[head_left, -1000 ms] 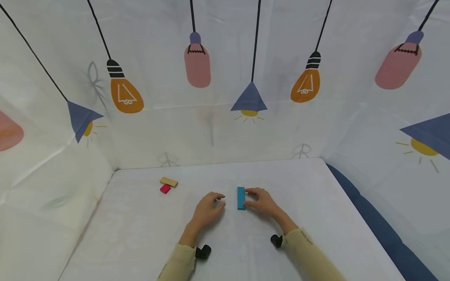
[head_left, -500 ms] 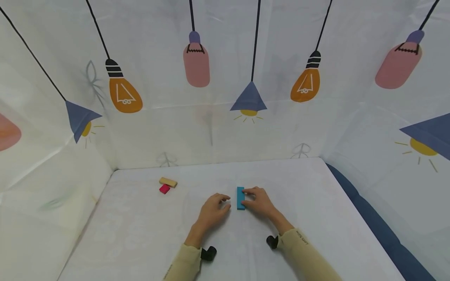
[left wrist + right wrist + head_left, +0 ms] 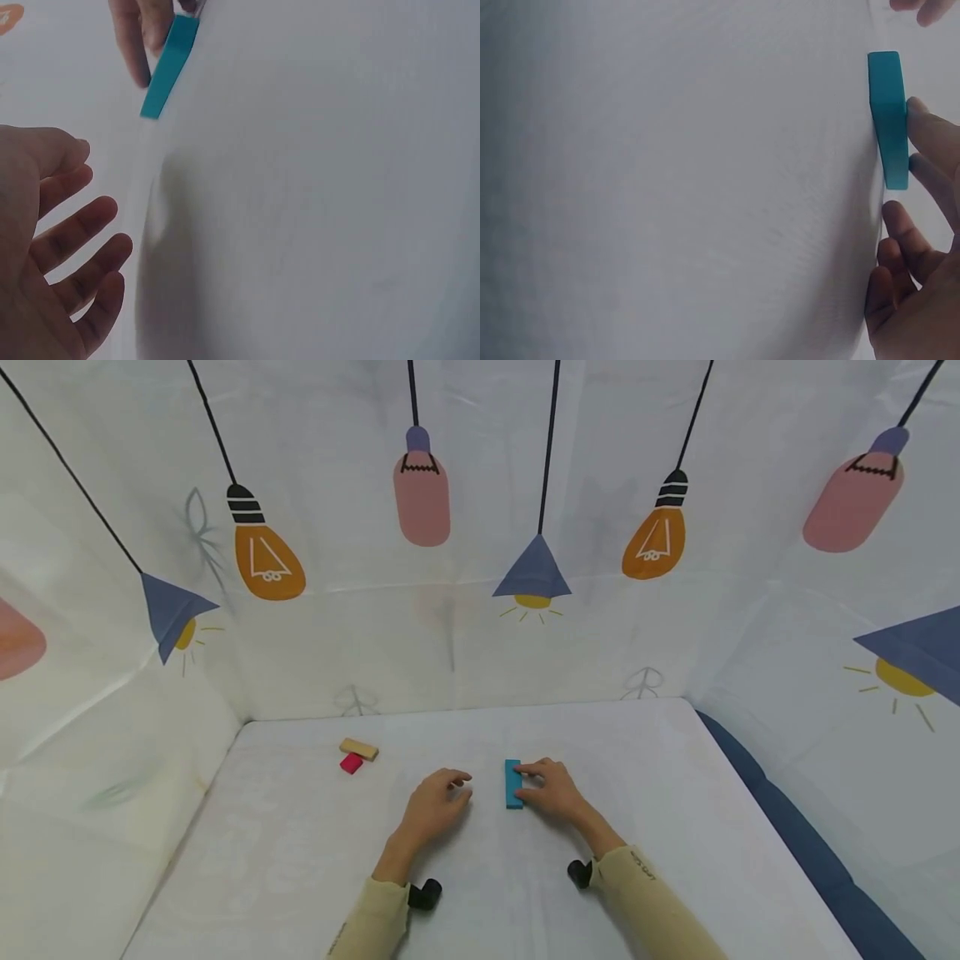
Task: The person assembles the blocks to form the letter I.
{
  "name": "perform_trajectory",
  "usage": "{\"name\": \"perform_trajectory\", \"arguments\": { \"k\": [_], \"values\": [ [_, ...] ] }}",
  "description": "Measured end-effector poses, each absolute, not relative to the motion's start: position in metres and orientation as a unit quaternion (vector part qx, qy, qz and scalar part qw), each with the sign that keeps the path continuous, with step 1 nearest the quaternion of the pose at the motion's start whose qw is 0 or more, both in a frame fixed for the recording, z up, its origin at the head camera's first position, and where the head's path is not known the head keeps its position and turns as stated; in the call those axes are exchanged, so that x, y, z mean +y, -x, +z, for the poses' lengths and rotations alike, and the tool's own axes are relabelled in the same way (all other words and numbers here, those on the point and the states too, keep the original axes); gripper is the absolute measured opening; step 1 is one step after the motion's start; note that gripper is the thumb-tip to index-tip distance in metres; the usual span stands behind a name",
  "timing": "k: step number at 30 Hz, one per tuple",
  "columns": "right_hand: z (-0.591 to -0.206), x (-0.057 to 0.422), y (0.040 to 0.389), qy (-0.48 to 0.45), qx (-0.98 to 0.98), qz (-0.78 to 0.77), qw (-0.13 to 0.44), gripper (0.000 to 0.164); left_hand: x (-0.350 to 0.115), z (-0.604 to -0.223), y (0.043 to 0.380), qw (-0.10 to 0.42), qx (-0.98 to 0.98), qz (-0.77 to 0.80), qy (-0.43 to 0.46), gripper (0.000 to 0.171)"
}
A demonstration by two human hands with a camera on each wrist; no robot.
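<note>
A blue rectangular block (image 3: 512,785) lies on the white tabletop, its long side pointing away from me. My right hand (image 3: 553,792) is at its right side, with the thumb and index fingertip touching the block's near face in the right wrist view and the other fingers loosely bent. My left hand (image 3: 437,803) hovers to the left of the block, fingers relaxed and spread, holding nothing. In the left wrist view, the blue block (image 3: 171,67) sits beyond the left fingertips, with the right fingers beside it.
Farther back on the left of the table (image 3: 285,827) lie a natural wood block (image 3: 359,749) and a small red block (image 3: 351,763), side by side. White sheets printed with lamps (image 3: 532,568) hang behind and at both sides. Dark blue fabric (image 3: 795,827) borders the table's right edge.
My right hand has shifted slightly left, its fingertips now overlapping the blue block. My left hand came toward the block, then drew back left. The blocks stay in place.
</note>
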State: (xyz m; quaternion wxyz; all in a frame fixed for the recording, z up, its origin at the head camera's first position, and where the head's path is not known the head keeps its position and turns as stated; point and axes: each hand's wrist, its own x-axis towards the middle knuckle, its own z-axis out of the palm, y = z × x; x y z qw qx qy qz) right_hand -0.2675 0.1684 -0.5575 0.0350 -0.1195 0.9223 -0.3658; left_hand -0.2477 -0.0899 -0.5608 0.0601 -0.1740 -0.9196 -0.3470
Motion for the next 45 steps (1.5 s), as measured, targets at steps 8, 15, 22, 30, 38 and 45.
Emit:
{"name": "perform_trajectory", "arguments": {
  "k": [8,15,22,30,38,45],
  "values": [
    [-0.553,0.167,0.265,0.115,0.920,-0.372,0.040,0.044,-0.135,-0.550,0.257,0.066,-0.931,-0.338,0.123,0.024],
    [-0.552,0.166,0.264,0.113,0.921,-0.372,0.040,0.044,-0.179,-0.540,0.266,0.074,-0.943,-0.307,0.102,0.024],
    [-0.551,0.167,0.266,0.125,0.919,-0.372,0.024,0.043,-0.212,-0.524,0.272,0.101,-0.950,-0.279,0.100,0.028],
    [-0.556,0.166,0.264,0.113,0.919,-0.375,0.040,0.044,-0.240,-0.523,0.281,0.086,-0.952,-0.279,0.086,0.030],
    [-0.555,0.166,0.265,0.123,0.909,-0.396,0.040,0.044,-0.266,-0.522,0.297,0.055,-0.953,-0.294,0.045,0.037],
    [-0.557,0.168,0.265,0.106,0.914,-0.388,0.048,0.044,-0.272,-0.522,0.306,0.014,-0.954,-0.298,0.024,0.043]
  ]
}}
